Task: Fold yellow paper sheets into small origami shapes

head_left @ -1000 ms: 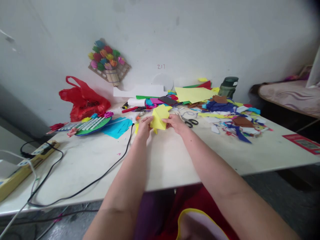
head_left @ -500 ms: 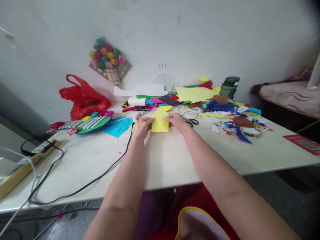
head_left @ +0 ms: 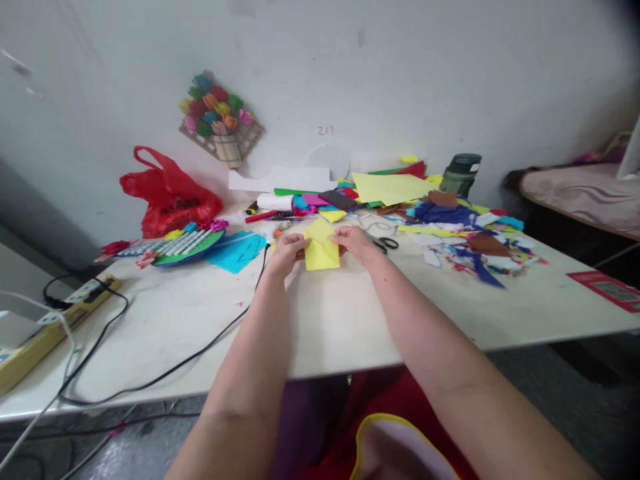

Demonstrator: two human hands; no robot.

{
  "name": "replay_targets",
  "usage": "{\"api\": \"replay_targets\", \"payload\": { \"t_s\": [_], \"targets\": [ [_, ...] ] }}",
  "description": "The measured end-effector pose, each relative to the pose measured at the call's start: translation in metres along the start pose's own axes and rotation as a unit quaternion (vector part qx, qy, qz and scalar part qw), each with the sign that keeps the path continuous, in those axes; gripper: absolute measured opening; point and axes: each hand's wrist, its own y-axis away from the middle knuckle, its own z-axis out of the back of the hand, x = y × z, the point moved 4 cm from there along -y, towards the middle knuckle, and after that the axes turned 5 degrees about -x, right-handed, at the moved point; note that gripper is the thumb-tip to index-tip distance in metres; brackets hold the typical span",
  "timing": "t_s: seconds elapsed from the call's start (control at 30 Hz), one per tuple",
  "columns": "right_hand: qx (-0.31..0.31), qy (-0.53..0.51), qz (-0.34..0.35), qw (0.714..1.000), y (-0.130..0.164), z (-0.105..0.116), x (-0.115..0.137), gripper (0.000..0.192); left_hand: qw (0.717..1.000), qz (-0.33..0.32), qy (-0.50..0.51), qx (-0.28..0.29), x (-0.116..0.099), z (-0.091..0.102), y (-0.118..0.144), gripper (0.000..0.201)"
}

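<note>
Paper: yellow fold (head_left: pixel 321 249) sat mid-table (head_left: pixel 350 320), far from me.
Left hand (head_left: pixel 285 252): my fingers pinched its left edge.
Right hand (head_left: pixel 355 241): pinched its right edge.
Advice: I judged aligned corners mattered before creasing.

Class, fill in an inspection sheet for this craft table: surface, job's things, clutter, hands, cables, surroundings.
Surface: pale white table, scuffed, bare in front.
Job's things: folded yellow paper sheet, pinched at both sides.
Clutter: heap of coloured paper scraps; black-handled scissors; turquoise paper sheet; dark green jar; red plastic bag.
Hands: left hand and right hand both grip the paper.
Cables: black cable trails across the table; yellow power strip at the left edge.
Surroundings: white wall with paper-flower decoration.
</note>
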Motion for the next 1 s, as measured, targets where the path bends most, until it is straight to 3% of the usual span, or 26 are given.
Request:
{"api": "replay_targets", "payload": {
  "t_s": [1.0],
  "targets": [
    [0.017, -0.055, 0.028, 0.998, -0.0018, -0.0007, -0.0017, 0.020, 0.999, -0.006, 0.034, -0.007, -0.0015, 0.0021, -0.0023, 0.021]
  ]
}}
